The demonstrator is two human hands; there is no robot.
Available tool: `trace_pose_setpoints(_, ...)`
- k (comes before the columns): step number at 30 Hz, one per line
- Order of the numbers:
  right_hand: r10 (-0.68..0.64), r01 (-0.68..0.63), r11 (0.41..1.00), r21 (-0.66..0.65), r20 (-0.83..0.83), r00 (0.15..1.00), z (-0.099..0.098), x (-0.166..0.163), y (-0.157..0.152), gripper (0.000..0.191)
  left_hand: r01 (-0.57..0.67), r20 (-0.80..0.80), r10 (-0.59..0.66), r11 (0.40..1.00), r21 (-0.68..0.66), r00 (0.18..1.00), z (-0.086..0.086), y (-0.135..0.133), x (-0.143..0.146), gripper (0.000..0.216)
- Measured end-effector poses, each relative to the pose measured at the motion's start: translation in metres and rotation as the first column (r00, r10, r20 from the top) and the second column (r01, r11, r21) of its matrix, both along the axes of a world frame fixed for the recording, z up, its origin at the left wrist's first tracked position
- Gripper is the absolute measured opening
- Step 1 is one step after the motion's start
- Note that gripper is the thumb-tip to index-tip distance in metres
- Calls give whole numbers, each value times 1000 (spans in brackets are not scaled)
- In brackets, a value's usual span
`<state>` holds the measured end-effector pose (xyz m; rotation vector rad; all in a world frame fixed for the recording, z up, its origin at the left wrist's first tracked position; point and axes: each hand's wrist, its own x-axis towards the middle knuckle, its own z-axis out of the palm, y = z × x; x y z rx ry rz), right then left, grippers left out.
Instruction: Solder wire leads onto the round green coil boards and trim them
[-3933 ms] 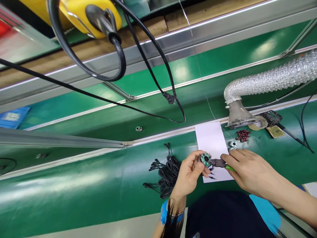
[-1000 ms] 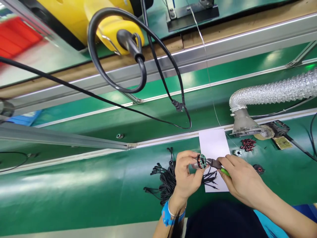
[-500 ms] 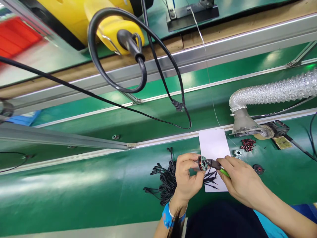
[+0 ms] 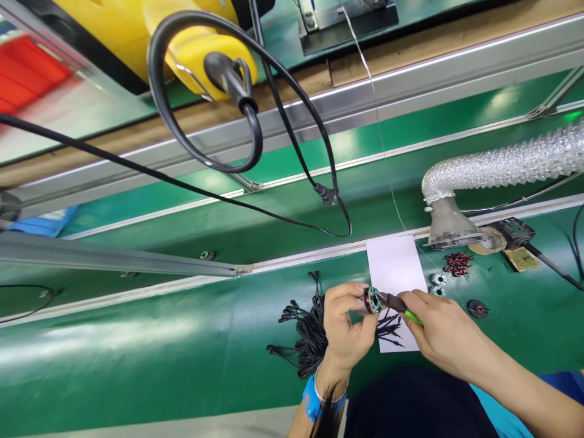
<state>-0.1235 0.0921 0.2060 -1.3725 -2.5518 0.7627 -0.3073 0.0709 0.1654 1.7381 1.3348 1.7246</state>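
My left hand is closed around a small round motor stator, with copper windings and a green ring-shaped board on its right face. In my right hand is a pair of pliers with a green handle. The pliers' jaws meet the board side of the stator; what lies between the tips is too small to make out. Below both hands lies a white sheet of paper. A bundle of black cables lies to the left, its stripped ends reaching over the paper.
Right of the paper sit two stators, a pile of small red-and-black parts and a dark round coil. A fume hose ends above the bench near a yellow sponge. Black power cords hang across the shelf front.
The view has shifted slightly. Both hands keep nearly the same pose on the stator and pliers, and a second stator on the bench shows more fully beside my right hand.
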Motion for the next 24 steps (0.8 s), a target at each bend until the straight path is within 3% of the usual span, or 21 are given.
trace_pose_setpoints(3, -58, 50, 970, -239, -25, 998, 6, -1, 6, 19, -11, 78, 18, 996, -90, 997, -3, -1, 1, 47)
trace_pose_setpoints(6, -161, 150, 916, -372, 1, 987, 15, 0, 13, 31, -31, 131, 50, 990, -138, 990, -4, 0, 3, 45)
trace_pose_setpoints(12, -229, 207, 873, -442, 4, 973, 18, 7, 22, 44, -62, 169, 99, 976, -209, 981, -4, 4, 1, 44)
trace_pose_setpoints(19, -188, 200, 857, -475, 74, 979, 16, 9, 23, 44, -81, 128, 118, 961, -264, 985, -7, 2, -1, 45)
trace_pose_setpoints(22, -180, 179, 852, -492, 45, 983, 1, 12, 20, 42, -101, 122, 147, 941, -322, 982, -16, 2, 0, 45)
trace_pose_setpoints(24, -174, 156, 857, -491, 8, 985, -23, 18, 12, 42, -116, 103, 177, 895, -431, 979, -34, 13, -5, 44)
